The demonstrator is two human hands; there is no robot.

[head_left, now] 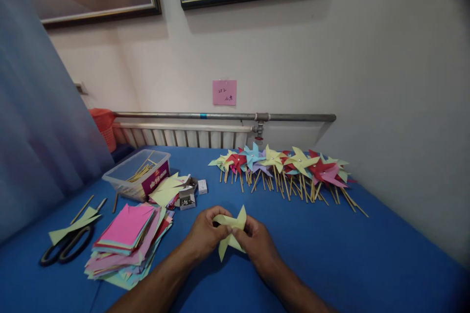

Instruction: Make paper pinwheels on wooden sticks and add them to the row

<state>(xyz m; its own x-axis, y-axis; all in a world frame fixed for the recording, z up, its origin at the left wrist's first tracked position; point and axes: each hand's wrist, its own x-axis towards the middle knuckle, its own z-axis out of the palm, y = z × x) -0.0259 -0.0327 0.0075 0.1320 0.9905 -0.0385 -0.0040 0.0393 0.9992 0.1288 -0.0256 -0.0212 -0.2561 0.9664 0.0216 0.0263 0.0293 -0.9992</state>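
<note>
Both my hands hold a pale yellow paper pinwheel head (pixel 231 231) just above the blue table (pixel 330 254). My left hand (pixel 205 233) pinches its left side with curled fingers. My right hand (pixel 257 240) grips its right side, fingers closed on the folded points. A stack of coloured paper squares (pixel 128 239), pink on top, lies to the left of my left forearm.
A row of finished pinwheels on wooden sticks (pixel 286 168) lies at the back. A clear plastic box with sticks (pixel 137 173), small boxes of pins (pixel 188 199), and black scissors (pixel 68 247) on yellow scraps are at the left. A radiator and pipe (pixel 220 117) run along the wall.
</note>
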